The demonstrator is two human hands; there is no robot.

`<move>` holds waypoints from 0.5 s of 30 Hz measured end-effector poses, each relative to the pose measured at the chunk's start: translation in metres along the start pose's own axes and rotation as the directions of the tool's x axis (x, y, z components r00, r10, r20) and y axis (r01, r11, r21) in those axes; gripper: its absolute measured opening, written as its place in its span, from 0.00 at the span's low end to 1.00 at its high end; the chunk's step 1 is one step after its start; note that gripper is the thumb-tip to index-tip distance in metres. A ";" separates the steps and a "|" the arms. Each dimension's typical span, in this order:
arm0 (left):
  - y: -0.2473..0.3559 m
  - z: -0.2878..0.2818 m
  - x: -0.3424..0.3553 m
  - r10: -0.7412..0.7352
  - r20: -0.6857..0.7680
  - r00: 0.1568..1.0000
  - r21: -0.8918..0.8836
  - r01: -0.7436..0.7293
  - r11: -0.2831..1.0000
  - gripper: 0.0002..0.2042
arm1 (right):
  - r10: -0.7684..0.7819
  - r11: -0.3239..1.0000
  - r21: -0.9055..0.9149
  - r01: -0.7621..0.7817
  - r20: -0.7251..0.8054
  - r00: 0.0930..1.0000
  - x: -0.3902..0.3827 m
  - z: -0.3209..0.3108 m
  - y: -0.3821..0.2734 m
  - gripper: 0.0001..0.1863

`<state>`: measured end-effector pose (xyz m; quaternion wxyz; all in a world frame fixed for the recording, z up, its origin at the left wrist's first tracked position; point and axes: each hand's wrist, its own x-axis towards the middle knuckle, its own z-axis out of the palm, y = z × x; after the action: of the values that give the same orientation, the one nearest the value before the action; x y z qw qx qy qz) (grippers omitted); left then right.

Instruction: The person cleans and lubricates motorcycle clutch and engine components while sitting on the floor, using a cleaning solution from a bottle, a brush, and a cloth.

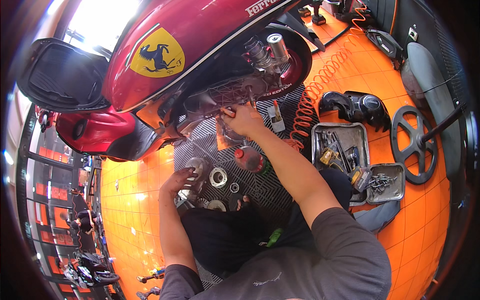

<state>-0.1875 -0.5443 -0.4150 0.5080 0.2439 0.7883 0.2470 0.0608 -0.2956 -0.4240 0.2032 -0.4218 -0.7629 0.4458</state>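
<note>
My right hand reaches up to the scooter's engine, its fingers closed. What they hold, if anything, is too small to make out. Lower on the left, my left hand curls its fingers over a rounded grey metal part, which is partly hidden. A ring-shaped metal flange and a nut lie beside that part on the dark ribbed mat. Below my right wrist stands a red-capped bottle. The red scooter rises above both hands.
At right, a metal tray holds wrenches and a yellow power tool. A smaller tray contains bolts. An orange coiled hose runs across the floor, near a black cover and a spoked wheel-like base.
</note>
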 end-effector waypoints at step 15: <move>-0.004 -0.002 -0.001 -0.001 -0.004 1.000 0.002 0.001 1.000 0.27 | 0.016 0.999 0.028 -0.017 0.031 0.999 -0.007 -0.005 0.002 0.26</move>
<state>-0.1896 -0.5484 -0.4161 0.5064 0.2437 0.7896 0.2463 0.0694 -0.2985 -0.4226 0.1938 -0.4181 -0.7560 0.4648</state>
